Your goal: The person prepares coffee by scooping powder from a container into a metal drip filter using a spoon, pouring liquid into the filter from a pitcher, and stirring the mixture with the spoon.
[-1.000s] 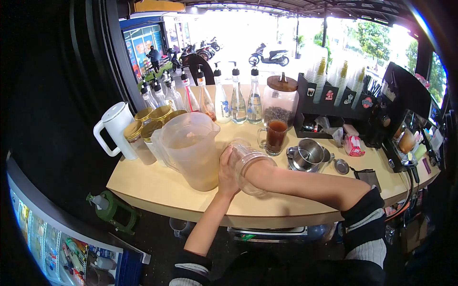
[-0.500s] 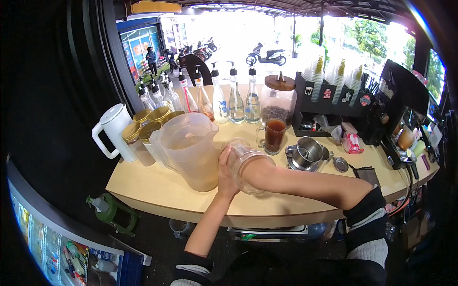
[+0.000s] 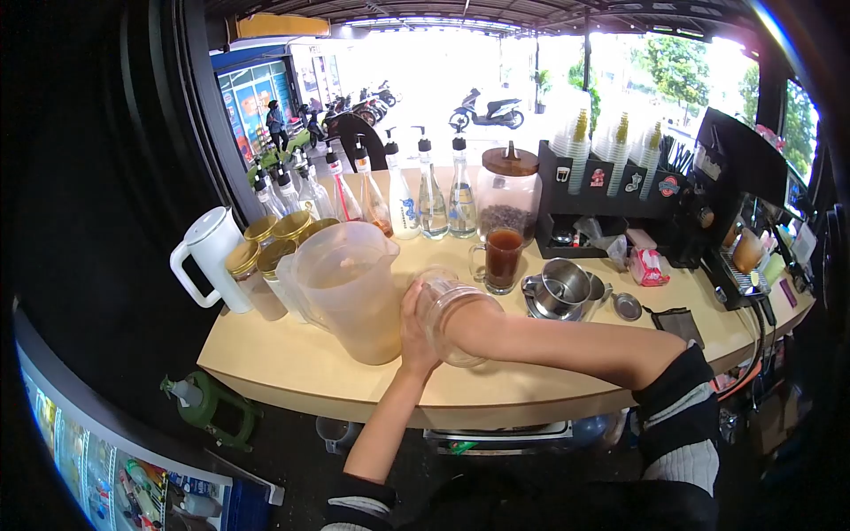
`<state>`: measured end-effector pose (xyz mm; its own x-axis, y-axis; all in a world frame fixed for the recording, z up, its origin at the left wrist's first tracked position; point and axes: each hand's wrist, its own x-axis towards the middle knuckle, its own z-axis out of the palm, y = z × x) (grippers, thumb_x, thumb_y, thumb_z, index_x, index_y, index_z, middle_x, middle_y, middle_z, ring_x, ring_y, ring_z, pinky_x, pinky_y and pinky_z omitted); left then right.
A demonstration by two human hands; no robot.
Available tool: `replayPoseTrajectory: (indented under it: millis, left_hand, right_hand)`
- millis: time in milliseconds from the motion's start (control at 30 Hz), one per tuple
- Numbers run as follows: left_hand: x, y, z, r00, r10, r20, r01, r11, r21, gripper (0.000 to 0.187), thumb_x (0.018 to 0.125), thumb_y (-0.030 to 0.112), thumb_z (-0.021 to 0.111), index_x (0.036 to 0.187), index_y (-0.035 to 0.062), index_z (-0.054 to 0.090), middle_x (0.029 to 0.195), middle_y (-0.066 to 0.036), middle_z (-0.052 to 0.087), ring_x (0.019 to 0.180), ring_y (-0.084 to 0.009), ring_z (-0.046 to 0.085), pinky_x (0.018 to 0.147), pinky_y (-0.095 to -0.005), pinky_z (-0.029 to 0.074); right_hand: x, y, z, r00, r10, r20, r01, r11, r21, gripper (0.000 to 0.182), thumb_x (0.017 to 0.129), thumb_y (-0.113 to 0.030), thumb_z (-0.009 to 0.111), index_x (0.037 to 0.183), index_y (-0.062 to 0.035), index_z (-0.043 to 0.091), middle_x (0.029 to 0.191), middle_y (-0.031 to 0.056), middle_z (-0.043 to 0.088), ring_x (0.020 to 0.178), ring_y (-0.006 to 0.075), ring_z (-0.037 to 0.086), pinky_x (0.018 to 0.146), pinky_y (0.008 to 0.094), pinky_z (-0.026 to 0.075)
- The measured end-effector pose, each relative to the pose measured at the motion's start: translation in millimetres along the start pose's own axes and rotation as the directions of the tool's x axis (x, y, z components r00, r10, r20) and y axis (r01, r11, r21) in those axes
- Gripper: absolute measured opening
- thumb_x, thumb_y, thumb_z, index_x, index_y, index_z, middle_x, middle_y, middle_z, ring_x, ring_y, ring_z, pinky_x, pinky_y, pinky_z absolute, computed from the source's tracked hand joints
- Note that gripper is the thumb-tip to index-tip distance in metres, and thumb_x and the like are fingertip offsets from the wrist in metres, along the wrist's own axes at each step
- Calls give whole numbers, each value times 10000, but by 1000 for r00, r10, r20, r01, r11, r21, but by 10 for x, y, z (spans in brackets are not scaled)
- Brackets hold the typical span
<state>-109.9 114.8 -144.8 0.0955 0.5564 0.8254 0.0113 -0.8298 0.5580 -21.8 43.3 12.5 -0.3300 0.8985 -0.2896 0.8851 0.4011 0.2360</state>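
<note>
A clear plastic jar is tipped on its side above the counter, its mouth turned toward my right arm. Wrapped around its closed end from the left is my left hand. My right hand reaches into the jar past the wrist; its fingers are hidden inside, and I cannot tell what they hold. Close to the left hand stands a large translucent pitcher with some cloudy liquid in it. A glass mug of reddish-brown drink is just behind the jar, beside a metal drip filter.
Pump bottles line the back of the wooden counter, near a wood-lidded jar. At left are a white jug and gold-lidded jars. A black cup holder and an espresso machine occupy the right.
The view has shifted slightly, so the counter things sit a little left and lower. Both hands stay at the jar, with the right one still inside.
</note>
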Motion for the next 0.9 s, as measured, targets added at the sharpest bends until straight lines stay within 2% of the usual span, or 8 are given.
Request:
replayPoseTrajectory:
  millis: [133,333,400,500,567,667,800,900]
  left_hand:
    - [30,87,-58,996,90,22,-92,975,204,914,666,176,828,1387,42,283,1377,-190,407,1270,-367,425,1072,-431,348]
    - [64,164,-56,995,102,-7,-99,977,191,882,687,175,814,1385,40,292,1369,-193,418,1272,-369,422,1073,-427,346]
    - [58,142,-48,996,91,-7,-88,980,176,883,687,179,815,1385,39,292,1371,-193,417,1277,-368,418,1075,-426,343]
    - [30,40,-30,999,52,-7,-51,992,118,886,687,189,816,1385,39,291,1374,-193,414,1284,-365,410,1079,-425,337]
    - [-2,-39,-10,1000,27,-11,-26,997,77,888,687,193,817,1386,39,290,1375,-193,412,1286,-364,408,1080,-425,334]
    - [-30,-56,2,992,-124,-24,121,988,-99,904,678,203,823,1386,39,286,1378,-194,409,1283,-364,411,1077,-424,339]
    - [74,178,-47,1000,10,2,-10,999,49,947,645,214,845,1387,38,283,1372,-190,415,1278,-360,416,1070,-426,348]
    - [138,356,-76,996,83,41,-89,980,177,983,612,218,864,1386,37,287,1367,-185,418,1270,-362,422,1065,-433,354]
  right_hand:
    - [92,-14,49,1000,9,-9,-10,999,-48,462,840,-251,569,1260,-64,522,1332,100,483,1235,181,449,1062,308,341]
    - [210,48,153,996,14,92,-6,996,-84,459,853,-277,544,1258,-63,515,1329,90,472,1251,169,423,1074,299,318]
    - [666,301,832,978,-50,-205,29,995,-100,446,862,-300,522,1244,-71,520,1321,87,471,1270,162,393,1092,291,284]
    - [844,425,1209,938,-6,-347,59,988,141,455,843,-293,540,1229,-53,522,1299,98,487,1260,176,411,1081,293,303]
    - [854,453,1222,931,-48,-363,91,990,104,443,834,-277,547,1211,-46,534,1275,110,504,1233,189,439,1060,304,328]
    - [672,407,1059,906,-160,-392,175,985,3,407,808,-230,568,1158,-23,571,1202,145,557,1151,227,523,996,336,404]
    - [-292,9,-253,985,-128,-118,129,992,-3,267,745,-143,627,970,-5,669,990,174,653,947,299,643,844,371,511]
    - [-396,61,-244,961,-72,-267,110,986,129,177,701,-97,659,839,7,696,841,180,669,807,345,666,733,385,542]
